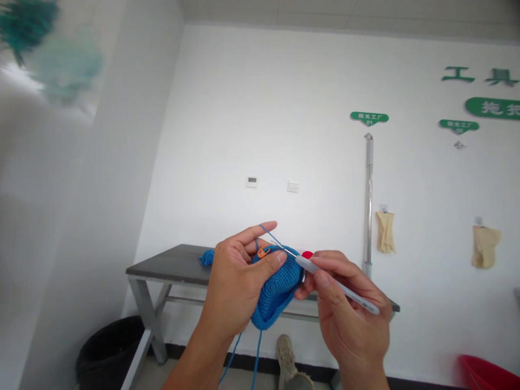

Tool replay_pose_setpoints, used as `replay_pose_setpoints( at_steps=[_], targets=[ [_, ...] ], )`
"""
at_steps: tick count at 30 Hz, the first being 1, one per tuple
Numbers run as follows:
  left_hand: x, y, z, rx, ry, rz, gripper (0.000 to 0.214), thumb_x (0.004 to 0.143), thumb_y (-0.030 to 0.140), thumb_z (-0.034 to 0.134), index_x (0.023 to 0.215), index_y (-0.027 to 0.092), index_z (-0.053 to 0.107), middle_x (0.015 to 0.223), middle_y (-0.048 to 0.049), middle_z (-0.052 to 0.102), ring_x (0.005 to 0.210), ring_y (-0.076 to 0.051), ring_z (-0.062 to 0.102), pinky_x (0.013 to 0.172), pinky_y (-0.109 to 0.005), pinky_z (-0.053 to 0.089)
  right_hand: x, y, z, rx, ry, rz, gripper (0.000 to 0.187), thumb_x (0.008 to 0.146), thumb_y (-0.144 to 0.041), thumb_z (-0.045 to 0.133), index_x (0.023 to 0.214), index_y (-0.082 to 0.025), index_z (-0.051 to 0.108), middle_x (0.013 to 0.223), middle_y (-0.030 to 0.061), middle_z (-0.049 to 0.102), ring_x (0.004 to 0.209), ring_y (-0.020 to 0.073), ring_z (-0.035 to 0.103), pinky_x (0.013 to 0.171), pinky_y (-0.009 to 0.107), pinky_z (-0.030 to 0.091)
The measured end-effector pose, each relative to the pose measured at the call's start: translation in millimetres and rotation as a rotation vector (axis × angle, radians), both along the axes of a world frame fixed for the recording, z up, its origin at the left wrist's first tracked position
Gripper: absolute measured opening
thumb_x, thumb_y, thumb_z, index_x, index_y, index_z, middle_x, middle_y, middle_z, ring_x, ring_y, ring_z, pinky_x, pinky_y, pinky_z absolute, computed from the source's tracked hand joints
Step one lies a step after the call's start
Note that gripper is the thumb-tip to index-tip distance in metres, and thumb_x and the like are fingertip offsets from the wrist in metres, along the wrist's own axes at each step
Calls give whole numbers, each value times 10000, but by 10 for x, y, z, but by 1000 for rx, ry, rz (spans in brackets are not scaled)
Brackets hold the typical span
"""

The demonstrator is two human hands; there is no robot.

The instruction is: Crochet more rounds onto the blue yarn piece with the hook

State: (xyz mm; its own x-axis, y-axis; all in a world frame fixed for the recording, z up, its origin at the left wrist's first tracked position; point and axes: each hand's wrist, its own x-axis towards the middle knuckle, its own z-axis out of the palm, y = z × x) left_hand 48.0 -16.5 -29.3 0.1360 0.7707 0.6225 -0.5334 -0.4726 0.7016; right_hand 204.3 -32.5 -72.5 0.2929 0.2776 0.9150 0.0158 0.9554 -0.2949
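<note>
Above the table, left hand pinches blue crochet piece. Right hand pinches hook. Soft, light, floppy fabric, prob best held at rim.

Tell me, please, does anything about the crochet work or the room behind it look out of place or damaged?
Nothing stands out. The left hand pinches the blue crochet piece with an orange stitch marker clipped on; the right hand holds the crochet hook. The grey table stands level, and the gloves hang on the wall.
</note>
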Motion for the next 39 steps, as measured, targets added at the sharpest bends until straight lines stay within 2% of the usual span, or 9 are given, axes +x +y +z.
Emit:
replay_pose_setpoints(
  at_steps=[4, 12, 19, 27, 31, 39],
  targets=[
    [1, -27, 11, 13, -4, 23, 648, 678, 234, 967, 1283, 116, 769, 705, -15, 747, 548, -95, 585, 516, -187, 473, 17, -49, 16, 34, -35, -21, 78, 930, -218, 787, 973, -255, 841, 946, 50, 725, 602, 149, 721, 520, 298, 616],
    [-28, -25, 17, 34, 15, 67, 662, 704, 237, 952, 1316, 98, 743, 727, -23, 756, 558, -99, 598, 527, -194, 498, 78, -82, -8, 89, -129, -126, 196, 949, -126, 742, 1036, -278, 830, 1006, 34, 700, 645, 152, 756, 545, 291, 651],
    [-32, 35, 26, 33, 12, 93, 716, 621, 138, 940, 1308, 93, 745, 714, -11, 750, 561, -105, 585, 526, -206, 487, 94, -120, 25, 126, -191, -226, 244, 931, -82, 737, 1044, -276, 831, 993, 21, 714, 608, 136, 763, 535, 254, 659],
    [24, 27, 50, 105, 82, 211, 645, 756, 227, 872, 1358, 67, 702, 751, 5, 734, 615, -113, 599, 579, -235, 496, 135, -135, 69, 176, -282, -314, 287, 938, -31, 704, 1079, -257, 812, 1015, 30, 707, 655, 128, 772, 567, 232, 666],
    [30, 29, 49, 130, 114, 265, 621, 776, 224, 850, 1359, 69, 701, 750, 17, 718, 624, -112, 588, 592, -242, 486, 150, -129, 44, 200, -330, -347, 299, 934, -11, 699, 1099, -238, 802, 1032, 43, 707, 705, 143, 777, 571, 251, 684],
    [56, 35, 21, 162, 147, 389, 544, 823, 230, 797, 1343, 91, 718, 788, -9, 758, 679, -134, 600, 674, -267, 506, 65, -104, 24, 277, -316, -461, 336, 913, 29, 703, 1120, -225, 778, 1053, 31, 727, 768, 120, 779, 612, 209, 667]
  ],
)
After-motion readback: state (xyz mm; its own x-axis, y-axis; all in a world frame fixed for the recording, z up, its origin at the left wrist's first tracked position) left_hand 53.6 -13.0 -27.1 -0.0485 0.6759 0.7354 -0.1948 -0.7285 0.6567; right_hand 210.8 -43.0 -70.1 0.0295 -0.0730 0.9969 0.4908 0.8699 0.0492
